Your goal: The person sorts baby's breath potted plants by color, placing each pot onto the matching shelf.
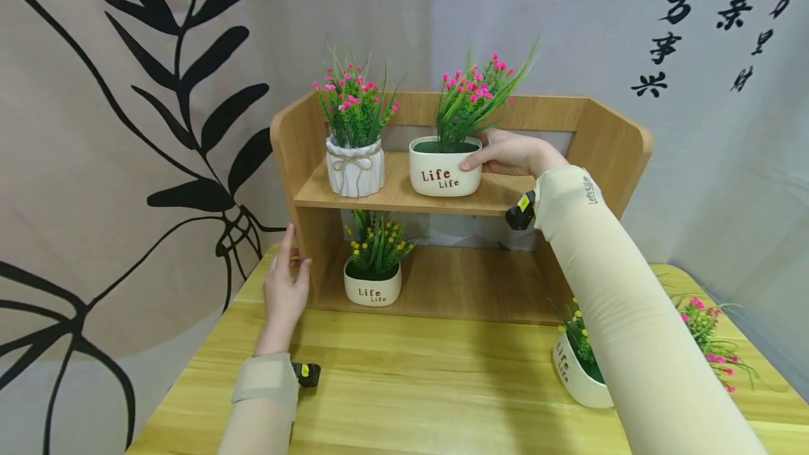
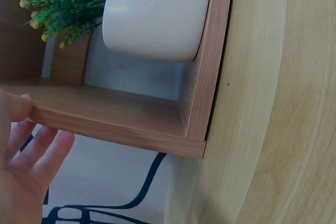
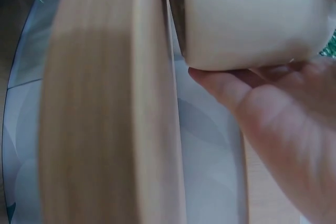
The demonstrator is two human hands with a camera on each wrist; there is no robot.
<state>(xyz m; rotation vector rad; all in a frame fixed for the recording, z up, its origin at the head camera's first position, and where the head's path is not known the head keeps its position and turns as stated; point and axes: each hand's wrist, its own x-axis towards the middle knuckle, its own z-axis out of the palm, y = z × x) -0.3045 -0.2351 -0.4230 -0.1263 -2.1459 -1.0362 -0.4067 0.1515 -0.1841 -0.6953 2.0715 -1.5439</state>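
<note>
My right hand (image 1: 515,152) grips the right end of a white oval "Life" pot (image 1: 436,177) with pink flowers, the thumb on its front. The pot is over the upper board of a wooden shelf unit (image 1: 493,202). In the right wrist view a narrow gap shows between the pot's base (image 3: 176,14) and the board (image 3: 94,108). At the unit's left side panel (image 2: 121,132), my left hand (image 1: 286,293) rests with extended fingers along the outside and the thumb near the front edge. It holds nothing loose.
A white fluted pot (image 1: 355,170) with pink flowers stands upper left. Below it is a yellow-flowered "Life" pot (image 1: 373,292). Right, on the table (image 1: 404,385), another yellow-flowered pot (image 1: 578,378) and pink flowers (image 1: 701,318) are partly behind my right sleeve.
</note>
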